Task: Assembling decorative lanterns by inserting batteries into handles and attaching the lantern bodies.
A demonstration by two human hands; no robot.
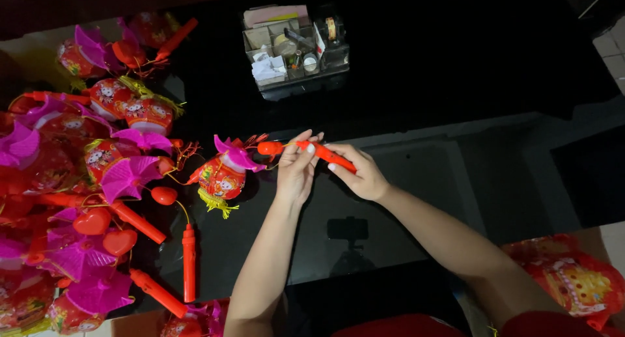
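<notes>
Holding one red stick [325, 154] at frame centre, both hands work above a black glossy table [456, 70]. Right hand [363, 174] grips the stick's lower end, fingers wrapped round it, apparently to steady it. Left hand [296, 171] pinches the stick near its upper end, fingertips close to a small red heart [269, 148] at the tip. A lantern [221, 174], red with a pink fan top and yellow tassel, lies just left of the heart; whether the thin cord joins them, cannot tell. The stick sits tilted, upper end toward the lantern, likely to keep the cord slack.

Finished lanterns form a pile [71, 181] along the left edge, sticks pointing out. An organiser box [296, 50] stands at upper centre, well apart from the hands. A red packet [573, 278] lies at lower right.
</notes>
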